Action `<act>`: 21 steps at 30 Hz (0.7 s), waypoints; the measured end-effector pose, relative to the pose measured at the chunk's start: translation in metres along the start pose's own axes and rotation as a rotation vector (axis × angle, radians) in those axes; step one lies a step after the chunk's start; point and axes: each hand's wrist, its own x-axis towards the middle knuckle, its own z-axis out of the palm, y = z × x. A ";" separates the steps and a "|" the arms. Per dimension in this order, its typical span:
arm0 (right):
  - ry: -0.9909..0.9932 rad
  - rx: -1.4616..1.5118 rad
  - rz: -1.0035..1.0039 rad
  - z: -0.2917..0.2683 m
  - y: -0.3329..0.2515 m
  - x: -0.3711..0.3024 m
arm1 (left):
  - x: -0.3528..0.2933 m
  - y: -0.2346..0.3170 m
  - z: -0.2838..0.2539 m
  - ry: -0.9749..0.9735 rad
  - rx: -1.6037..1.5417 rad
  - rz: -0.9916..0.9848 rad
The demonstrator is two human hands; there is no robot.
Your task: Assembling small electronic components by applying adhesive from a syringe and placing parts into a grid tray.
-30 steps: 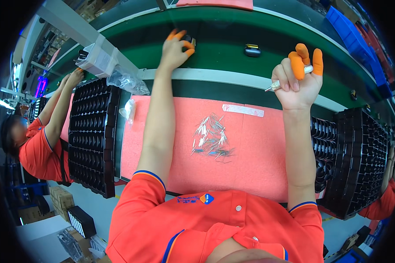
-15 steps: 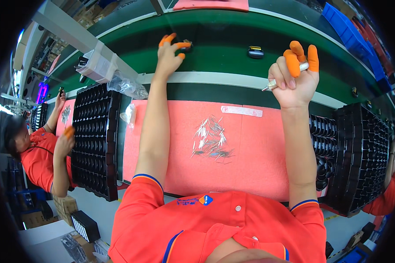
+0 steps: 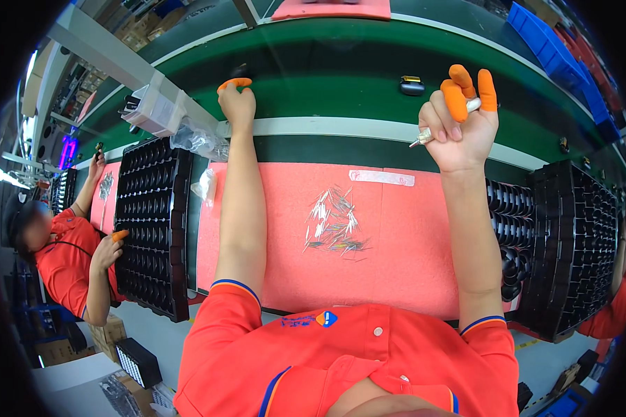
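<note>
My right hand [image 3: 466, 125], with orange finger cots on some fingers, is raised at the right near the belt's front rail. It is closed round a slim white pen-like tool [image 3: 424, 136] with a metal tip that points down-left. Over the green conveyor belt [image 3: 341, 80], my left hand [image 3: 237, 104] has its orange-covered fingers curled. A small black device [image 3: 240, 71] shows just beyond those fingers; how they grip it is partly hidden. Farther right on the belt lies a similar dark rounded device [image 3: 412, 85] with a yellowish top.
Thin pins or strips [image 3: 335, 221] lie scattered on the pink mat [image 3: 403, 243], below a paper label strip. Black moulded trays stand at left [image 3: 151, 222] and right [image 3: 570, 250]. A post with a white box [image 3: 153, 110] rises at left, near a seated co-worker [image 3: 76, 250].
My left hand has moved left along the belt and curled its fingers; the black device beside it has shifted left too. My right hand keeps its tool with little movement.
</note>
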 end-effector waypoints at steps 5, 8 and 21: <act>0.006 -0.009 -0.010 0.001 -0.002 0.000 | 0.000 -0.004 -0.002 0.093 -0.015 0.018; 0.005 -0.013 -0.005 -0.001 -0.002 0.001 | 0.001 -0.004 -0.003 0.009 -0.023 -0.113; 0.005 -0.013 0.018 -0.002 -0.002 0.001 | 0.003 -0.012 0.003 0.001 -0.038 -0.087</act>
